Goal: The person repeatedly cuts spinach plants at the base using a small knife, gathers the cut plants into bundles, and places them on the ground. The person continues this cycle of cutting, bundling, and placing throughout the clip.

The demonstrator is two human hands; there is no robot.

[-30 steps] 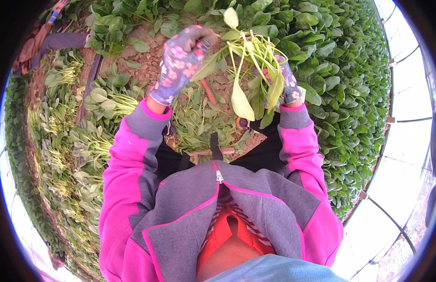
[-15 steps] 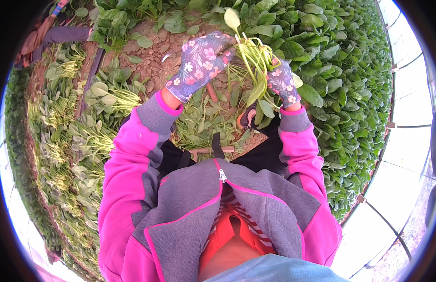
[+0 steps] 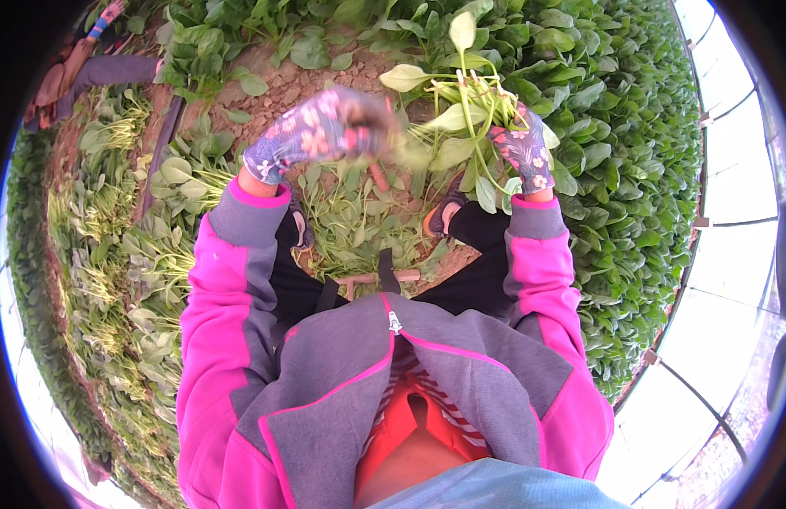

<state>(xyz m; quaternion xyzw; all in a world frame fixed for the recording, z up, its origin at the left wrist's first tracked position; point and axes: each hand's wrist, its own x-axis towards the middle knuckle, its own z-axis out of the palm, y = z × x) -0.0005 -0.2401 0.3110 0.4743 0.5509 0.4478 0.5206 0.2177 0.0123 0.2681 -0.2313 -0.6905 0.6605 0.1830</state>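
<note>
My right hand (image 3: 522, 146), in a purple flowered glove, is closed around a bunch of spinach (image 3: 478, 100). The pale stems point up and away from me, while several leaves hang down beside the glove. Left of the bunch is my left hand (image 3: 321, 127), in a matching glove and smeared by motion. A blurred pale-green leaf (image 3: 414, 151) shows between its fingertips and the bunch; whether the fingers grip it is unclear. Loose leaves (image 3: 359, 225) litter the soil between my shoes.
Dense standing spinach (image 3: 613, 170) fills the right side and the far edge. Cut bunches (image 3: 100, 204) lie in rows at the left, near a dark strip (image 3: 160, 153). Another person's leg (image 3: 117, 69) shows at the far left. A reddish stick-like piece (image 3: 378, 176) lies on the soil.
My left hand has drawn away from the bunch, toward the left and slightly nearer me. The bunch stays in my right hand, with its leaves and stems spread differently.
</note>
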